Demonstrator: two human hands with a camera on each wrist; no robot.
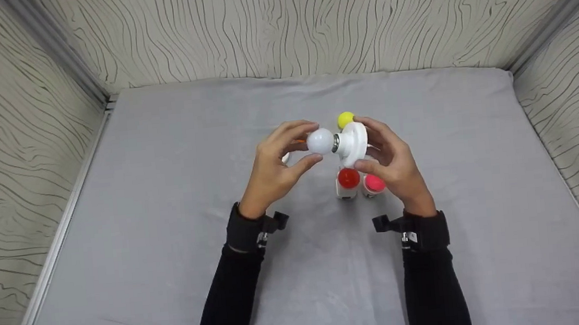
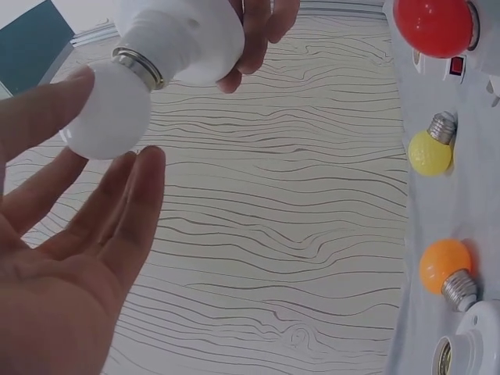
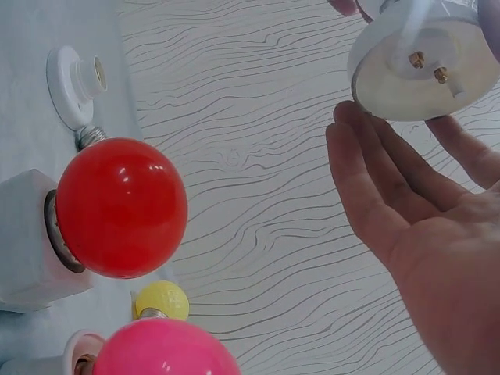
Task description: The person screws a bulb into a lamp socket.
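The left hand (image 1: 276,163) pinches a white bulb (image 1: 320,141); at its three o'clock, the right hand (image 1: 395,158) grips a socket (image 1: 354,143), its brass-coloured studs (image 3: 417,59) visible only from the right wrist.

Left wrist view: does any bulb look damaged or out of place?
No damage shows. Mildly odd: the yellow bulb and orange bulb lie loose on the cloth, while the red bulb sits in a holder.

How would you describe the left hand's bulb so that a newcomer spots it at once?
Above the grey table, find the left hand. It holds the bulb, metal base towards the socket in the right hand. Unlike the red bulb, pink bulb and yellow bulb, it is white.
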